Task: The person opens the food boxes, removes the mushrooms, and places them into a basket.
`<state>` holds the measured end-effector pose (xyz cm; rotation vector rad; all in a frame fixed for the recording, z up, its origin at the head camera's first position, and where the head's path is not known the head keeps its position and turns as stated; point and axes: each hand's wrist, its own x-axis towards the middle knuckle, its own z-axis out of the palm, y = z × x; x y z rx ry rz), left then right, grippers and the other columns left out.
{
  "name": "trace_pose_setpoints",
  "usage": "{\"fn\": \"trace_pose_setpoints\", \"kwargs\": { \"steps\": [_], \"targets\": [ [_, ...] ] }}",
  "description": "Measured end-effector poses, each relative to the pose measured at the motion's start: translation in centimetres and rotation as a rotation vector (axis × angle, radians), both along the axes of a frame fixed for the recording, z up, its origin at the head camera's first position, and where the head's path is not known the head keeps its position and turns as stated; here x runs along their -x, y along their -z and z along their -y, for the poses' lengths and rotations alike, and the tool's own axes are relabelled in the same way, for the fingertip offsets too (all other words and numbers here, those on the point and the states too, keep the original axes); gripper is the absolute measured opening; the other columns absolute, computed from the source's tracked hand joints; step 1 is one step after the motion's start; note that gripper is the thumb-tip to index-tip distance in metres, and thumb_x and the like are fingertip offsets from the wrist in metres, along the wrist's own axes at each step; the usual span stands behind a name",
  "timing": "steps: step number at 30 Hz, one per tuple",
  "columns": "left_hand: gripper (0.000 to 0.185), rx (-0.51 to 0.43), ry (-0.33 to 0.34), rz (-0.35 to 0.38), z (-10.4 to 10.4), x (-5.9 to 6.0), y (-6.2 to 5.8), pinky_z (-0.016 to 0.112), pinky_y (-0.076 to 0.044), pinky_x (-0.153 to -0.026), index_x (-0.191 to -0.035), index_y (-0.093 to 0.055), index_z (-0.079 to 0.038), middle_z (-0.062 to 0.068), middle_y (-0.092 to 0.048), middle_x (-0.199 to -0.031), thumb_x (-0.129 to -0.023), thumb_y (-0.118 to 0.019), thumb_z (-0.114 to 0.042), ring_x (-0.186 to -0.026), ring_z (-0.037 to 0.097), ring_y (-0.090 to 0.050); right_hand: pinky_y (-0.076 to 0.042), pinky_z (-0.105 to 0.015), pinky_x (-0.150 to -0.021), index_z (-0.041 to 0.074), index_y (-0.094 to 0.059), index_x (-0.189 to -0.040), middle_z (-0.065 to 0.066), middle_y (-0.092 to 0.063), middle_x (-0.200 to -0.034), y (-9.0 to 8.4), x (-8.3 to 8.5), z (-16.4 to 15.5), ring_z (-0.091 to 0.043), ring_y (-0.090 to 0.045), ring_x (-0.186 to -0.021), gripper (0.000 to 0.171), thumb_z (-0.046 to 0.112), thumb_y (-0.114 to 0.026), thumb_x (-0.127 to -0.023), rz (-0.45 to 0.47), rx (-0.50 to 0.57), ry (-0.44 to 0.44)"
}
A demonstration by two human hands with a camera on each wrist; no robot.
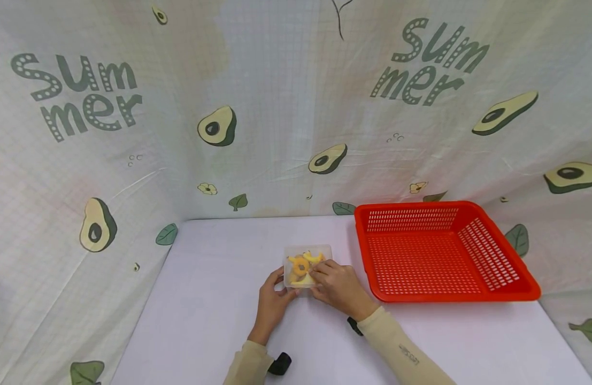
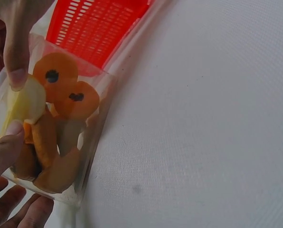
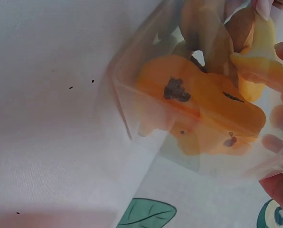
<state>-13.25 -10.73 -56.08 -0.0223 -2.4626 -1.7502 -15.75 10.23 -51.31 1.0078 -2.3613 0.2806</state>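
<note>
A white table fills the lower middle of the head view, walled at the back and on both sides by an avocado-print cloth that meets the table along its far edge and its left edge. A red basket stands in the right half of the frame, its near left corner just beside the right hand; the widest bare stretch of table lies to the left of the left hand and along the bottom of the frame. A small clear plastic box sits near the centre of the frame, between the two hands and just left of the basket. It holds orange and yellow fruit-shaped pieces. The left hand grips the box's near left side, thumb and fingers curled round the wall. The right hand rests on the box's near right corner with its fingers bent over the rim; in the left wrist view, fingertips of both hands touch a pale yellow piece inside, pinching it from above and below. The box looks nearly square in the head view, slightly longer from near to far, its open top turned upward.
</note>
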Motion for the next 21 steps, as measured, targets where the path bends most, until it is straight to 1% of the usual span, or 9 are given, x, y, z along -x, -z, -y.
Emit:
{"fn": "trace_pose_setpoints", "kwargs": {
  "steps": [5, 13, 18, 21],
  "targets": [
    [0.07, -0.003, -0.01, 0.009, -0.04, -0.01, -0.02, 0.036, -0.065, -0.091, -0.142, -0.058, 0.006, 0.025, -0.06, -0.143, -0.08, -0.09, 0.003, -0.126, 0.044, -0.061, -0.066, -0.027, -0.07, 0.013, -0.085, -0.106, 0.002, -0.079, -0.101, -0.12, -0.05, 0.04, -0.016, -0.074, -0.093, 0.036, 0.033, -0.095, -0.077, -0.007, -0.01, -0.005],
    [0.07, 0.006, -0.011, 0.001, -0.1, -0.08, 0.0, 0.037, -0.065, -0.091, -0.141, -0.058, 0.006, 0.026, -0.06, -0.141, -0.079, -0.09, 0.002, -0.125, 0.045, -0.061, -0.066, -0.027, -0.071, 0.013, -0.085, -0.104, 0.002, -0.079, -0.1, -0.02, -0.01, -0.02, -0.015, -0.074, -0.093, 0.034, 0.031, -0.095, -0.077, -0.015, -0.009, -0.011],
    [0.069, 0.007, -0.017, 0.018, -0.12, -0.12, 0.14, 0.036, -0.065, -0.091, -0.141, -0.058, 0.006, 0.025, -0.062, -0.14, -0.08, -0.09, 0.002, -0.125, 0.044, -0.061, -0.066, -0.028, -0.066, 0.011, -0.085, -0.101, 0.001, -0.079, -0.097, -0.31, 0.21, 0.09, -0.016, -0.075, -0.087, 0.032, 0.027, -0.094, -0.075, -0.016, 0.057, -0.027],
    [0.068, 0.002, -0.01, 0.033, -0.16, -0.12, 0.19, 0.037, -0.064, -0.093, -0.141, -0.058, 0.006, 0.025, -0.062, -0.139, -0.081, -0.09, 0.0, -0.126, 0.044, -0.061, -0.065, -0.027, -0.063, 0.012, -0.085, -0.101, 0.001, -0.079, -0.096, -0.81, 0.23, 0.11, -0.016, -0.074, -0.085, 0.031, 0.023, -0.093, -0.074, 0.006, 0.108, -0.022]
  ]
}}
